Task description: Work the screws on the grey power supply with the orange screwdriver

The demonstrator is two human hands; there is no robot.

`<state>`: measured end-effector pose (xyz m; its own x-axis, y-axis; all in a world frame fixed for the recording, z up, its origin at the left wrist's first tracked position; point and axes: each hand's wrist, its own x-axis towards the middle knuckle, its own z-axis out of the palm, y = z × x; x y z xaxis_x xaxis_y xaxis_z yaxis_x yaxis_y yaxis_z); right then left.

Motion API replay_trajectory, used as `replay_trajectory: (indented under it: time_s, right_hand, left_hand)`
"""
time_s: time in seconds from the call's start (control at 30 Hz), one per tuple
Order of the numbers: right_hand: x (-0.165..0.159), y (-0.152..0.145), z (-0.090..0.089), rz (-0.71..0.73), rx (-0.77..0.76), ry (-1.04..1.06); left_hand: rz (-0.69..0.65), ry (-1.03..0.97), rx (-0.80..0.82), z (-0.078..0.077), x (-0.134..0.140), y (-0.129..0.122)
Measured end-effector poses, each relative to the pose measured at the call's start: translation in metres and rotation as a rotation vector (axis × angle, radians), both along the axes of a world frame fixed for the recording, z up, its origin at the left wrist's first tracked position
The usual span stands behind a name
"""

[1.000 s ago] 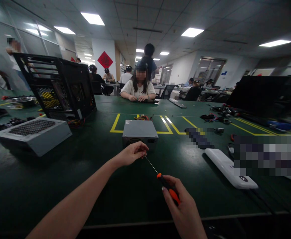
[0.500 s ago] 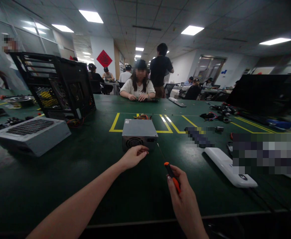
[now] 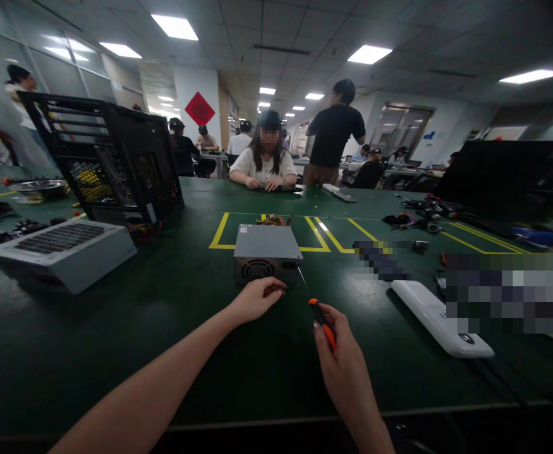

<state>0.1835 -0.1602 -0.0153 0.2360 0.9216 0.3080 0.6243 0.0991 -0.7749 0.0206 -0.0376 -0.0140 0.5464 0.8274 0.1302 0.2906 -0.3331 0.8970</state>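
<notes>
A grey computer power supply sits on the green table before me, its fan grille and power socket facing me. My left hand is at its lower front, partly hiding the grille. The fingers are loosely bent, with a gap between thumb and fingers; whether they touch the metal I cannot tell. In my right hand is a screwdriver with a black and orange handle, gripped with the fingers wrapped round it. Its thin shaft slants up and left, and the tip is at the right front edge of the power supply, beside the socket.
On the left stand a second power supply and an open black computer case. A white elongated device lies to the right, near a dark blurred item and cables. A person sits across the table.
My right hand has moved slightly left and up, bringing the screwdriver tip to the power supply's right front edge. The left hand has barely shifted. A standing person behind has moved right.
</notes>
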Motion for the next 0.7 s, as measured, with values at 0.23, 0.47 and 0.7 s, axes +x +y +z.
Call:
replay_trajectory:
  time_s: [0.23, 0.47, 0.7]
  right_hand:
    - [0.000, -0.001, 0.001, -0.006, 0.002, 0.024]
    - [-0.004, -0.014, 0.006, 0.084, 0.023, 0.059]
    - [-0.008, -0.016, 0.005, 0.114, -0.011, 0.069]
  left_hand:
    - [0.009, -0.032, -0.029, 0.002, 0.001, -0.001]
    - [0.060, -0.254, -0.356, 0.008, 0.006, -0.005]
    - [0.098, -0.435, -0.622, 0.013, 0.006, -0.009]
